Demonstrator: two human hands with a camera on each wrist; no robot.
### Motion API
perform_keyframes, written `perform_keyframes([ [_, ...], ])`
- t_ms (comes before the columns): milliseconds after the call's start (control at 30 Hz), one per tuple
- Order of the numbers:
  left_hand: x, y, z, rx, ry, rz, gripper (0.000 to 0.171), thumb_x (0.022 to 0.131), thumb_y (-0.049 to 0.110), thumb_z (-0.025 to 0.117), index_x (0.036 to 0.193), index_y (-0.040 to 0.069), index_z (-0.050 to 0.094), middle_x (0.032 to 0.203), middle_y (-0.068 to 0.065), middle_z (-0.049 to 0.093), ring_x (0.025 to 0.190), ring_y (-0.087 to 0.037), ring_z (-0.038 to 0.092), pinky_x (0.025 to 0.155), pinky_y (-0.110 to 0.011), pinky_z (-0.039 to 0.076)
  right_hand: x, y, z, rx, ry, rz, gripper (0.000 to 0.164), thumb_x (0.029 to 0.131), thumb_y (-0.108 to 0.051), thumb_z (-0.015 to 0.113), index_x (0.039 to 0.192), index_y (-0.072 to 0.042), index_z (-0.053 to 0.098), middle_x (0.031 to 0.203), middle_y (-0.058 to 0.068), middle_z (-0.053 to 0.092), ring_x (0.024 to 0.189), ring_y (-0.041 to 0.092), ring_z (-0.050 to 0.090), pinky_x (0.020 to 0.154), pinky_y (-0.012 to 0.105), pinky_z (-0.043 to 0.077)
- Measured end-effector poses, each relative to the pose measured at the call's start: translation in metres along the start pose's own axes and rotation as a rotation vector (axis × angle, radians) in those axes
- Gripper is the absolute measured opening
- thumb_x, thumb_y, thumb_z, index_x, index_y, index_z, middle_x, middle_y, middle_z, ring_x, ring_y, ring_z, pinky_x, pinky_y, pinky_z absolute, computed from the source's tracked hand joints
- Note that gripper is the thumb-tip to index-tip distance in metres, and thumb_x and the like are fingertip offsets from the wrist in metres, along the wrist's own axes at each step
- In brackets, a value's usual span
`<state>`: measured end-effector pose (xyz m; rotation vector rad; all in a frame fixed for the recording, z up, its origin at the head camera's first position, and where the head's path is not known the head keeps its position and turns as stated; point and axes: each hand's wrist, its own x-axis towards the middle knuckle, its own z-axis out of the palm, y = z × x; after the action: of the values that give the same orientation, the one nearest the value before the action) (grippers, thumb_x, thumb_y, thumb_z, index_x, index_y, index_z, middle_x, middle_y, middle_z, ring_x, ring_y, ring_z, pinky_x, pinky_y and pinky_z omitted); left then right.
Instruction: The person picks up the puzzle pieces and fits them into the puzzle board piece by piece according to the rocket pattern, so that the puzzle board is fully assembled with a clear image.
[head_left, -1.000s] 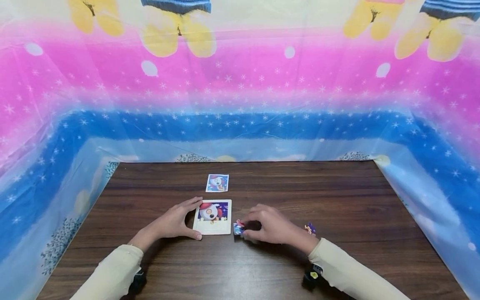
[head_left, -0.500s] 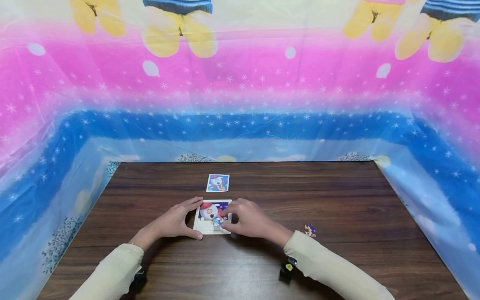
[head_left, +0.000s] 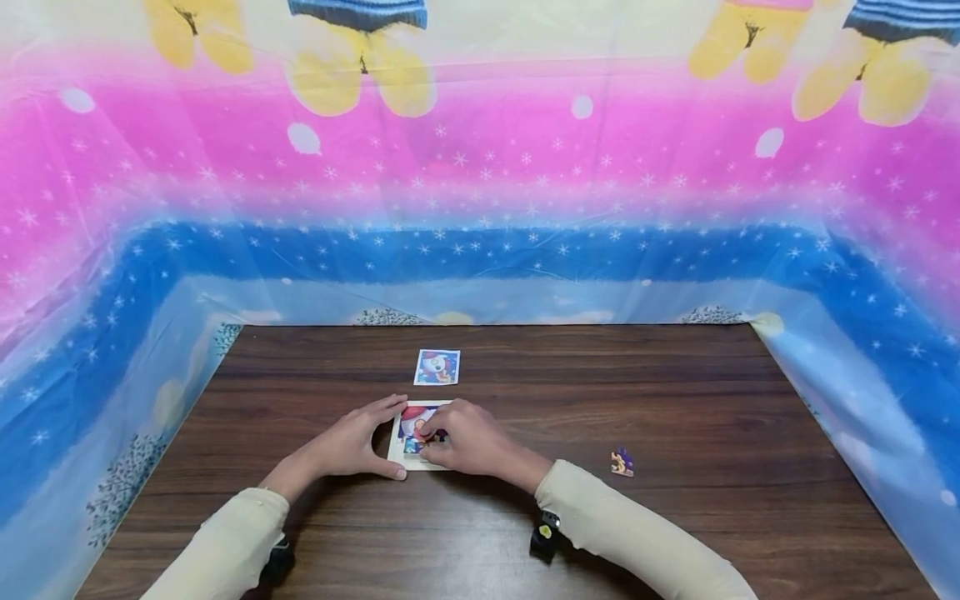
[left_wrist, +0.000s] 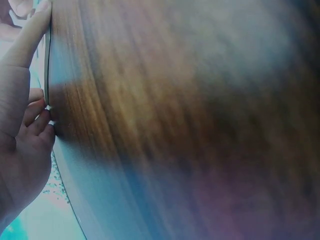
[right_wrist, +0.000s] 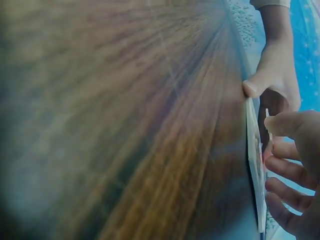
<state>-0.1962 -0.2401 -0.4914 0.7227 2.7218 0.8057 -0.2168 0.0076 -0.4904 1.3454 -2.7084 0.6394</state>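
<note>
Pinching a piece (head_left: 412,446), the right hand (head_left: 474,438) partly hides the tray (head_left: 417,464).

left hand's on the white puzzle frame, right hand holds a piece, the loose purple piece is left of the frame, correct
Not left: the head view shows the loose purple piece to the right of the white puzzle frame; the rest stands.

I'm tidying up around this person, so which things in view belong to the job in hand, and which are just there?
Likely part of the job:
white tray
held puzzle piece, over the tray
loose puzzle piece, off to the right
picture card, beyond the tray

Seemingly just there:
patterned cloth, behind
wooden table, underneath
</note>
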Motion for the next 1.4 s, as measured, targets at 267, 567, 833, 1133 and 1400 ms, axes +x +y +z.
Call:
perform_keyframes([
  [267,0.0,0.0,0.0,0.006,0.007,0.01,0.11,0.075,0.059,0.085,0.157,0.003,0.038,0.164,-0.018,0.032,0.149,-0.04,0.033,0.113,-0.061,0.036,0.005,0.0,0.005,-0.044,0.01,-0.006,0.021,0.089,-0.036,0.08,0.105,-0.023,0.082,0.108,-0.009,0.074,0.098,0.01,0.06,0.082,0.023,0.049],
  [567,0.0,0.0,0.0,-0.002,0.002,0.008,0.11,0.076,0.059,0.085,0.158,0.003,0.038,0.165,-0.017,0.031,0.15,-0.039,0.032,0.113,-0.06,0.036,0.008,0.002,0.007,-0.057,0.031,-0.059,0.017,0.092,-0.035,0.077,0.099,-0.02,0.081,0.113,-0.006,0.073,0.101,0.01,0.061,0.089,0.026,0.048],
  [833,0.0,0.0,0.001,-0.006,0.0,0.007,0.11,0.077,0.059,0.084,0.158,0.002,0.036,0.165,-0.018,0.03,0.15,-0.04,0.032,0.113,-0.061,0.035,0.012,-0.003,0.007,-0.092,-0.018,-0.069,0.018,0.093,-0.034,0.074,0.104,-0.022,0.082,0.121,-0.004,0.071,0.106,0.014,0.059,0.091,0.028,0.047],
  [1133,0.001,0.001,0.0,-0.006,0.0,0.012,0.11,0.077,0.058,0.084,0.158,0.001,0.036,0.165,-0.017,0.03,0.15,-0.039,0.031,0.113,-0.062,0.034,0.013,-0.01,0.008,-0.09,-0.049,-0.028,0.018,0.094,-0.034,0.072,0.106,-0.024,0.081,0.124,-0.004,0.069,0.106,0.014,0.056,0.088,0.027,0.047],
  [1400,0.0,0.001,0.0,-0.004,0.0,0.014,0.111,0.077,0.06,0.084,0.158,0.001,0.036,0.165,-0.019,0.03,0.149,-0.04,0.032,0.113,-0.061,0.035,0.014,-0.011,0.008,-0.143,-0.05,-0.048,0.022,0.094,-0.037,0.072,0.11,-0.025,0.082,0.13,-0.003,0.068,0.11,0.015,0.057,0.092,0.028,0.046],
])
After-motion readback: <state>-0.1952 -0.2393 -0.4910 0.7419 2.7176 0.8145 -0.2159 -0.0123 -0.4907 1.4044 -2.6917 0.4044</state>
